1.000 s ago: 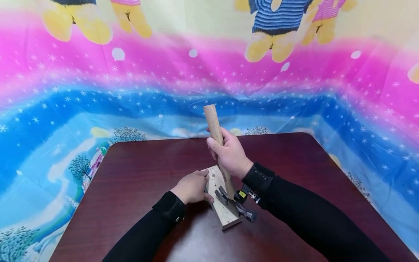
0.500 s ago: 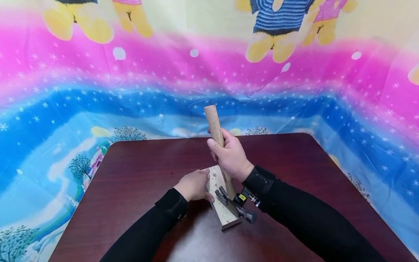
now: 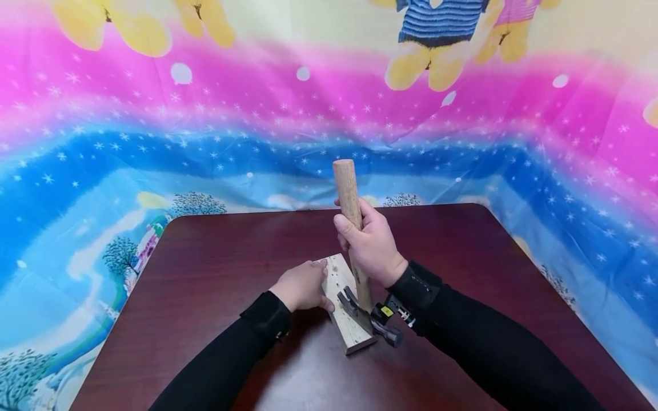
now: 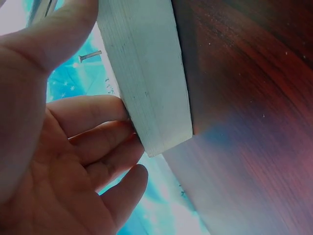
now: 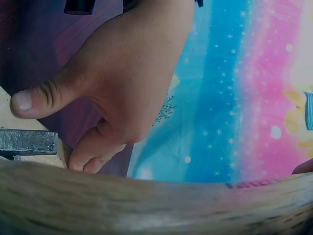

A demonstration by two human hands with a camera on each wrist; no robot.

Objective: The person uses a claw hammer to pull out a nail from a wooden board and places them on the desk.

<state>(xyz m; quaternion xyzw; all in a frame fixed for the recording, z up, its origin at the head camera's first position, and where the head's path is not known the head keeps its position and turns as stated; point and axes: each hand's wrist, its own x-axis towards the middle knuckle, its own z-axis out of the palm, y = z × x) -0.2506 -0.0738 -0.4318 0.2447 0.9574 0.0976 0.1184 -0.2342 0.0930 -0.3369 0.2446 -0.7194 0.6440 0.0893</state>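
My right hand [image 3: 372,245] wraps round the wooden handle of a claw hammer [image 3: 348,188], which stands nearly upright. The hammer's metal head [image 3: 354,305] lies low over the right side of a pale wooden block [image 3: 336,279], claw towards the left. My left hand [image 3: 300,285] holds the block's left edge, thumb and fingers spread along it. In the left wrist view a nail [image 4: 90,56] juts out of the block [image 4: 146,78]. The right wrist view shows my left hand [image 5: 122,73] beside the claw [image 5: 29,142], with the handle [image 5: 146,203] across the bottom.
The block sits on a dark red-brown table [image 3: 231,251] with rounded far corners. A printed cloth [image 3: 257,125] with snowflakes and cartoon bears hangs behind the table and along both sides. Both wrists wear black straps [image 3: 416,285].
My right hand has swung the hammer handle to the right, so it stands more upright. My left hand stays on the block. The head view has tipped slightly.
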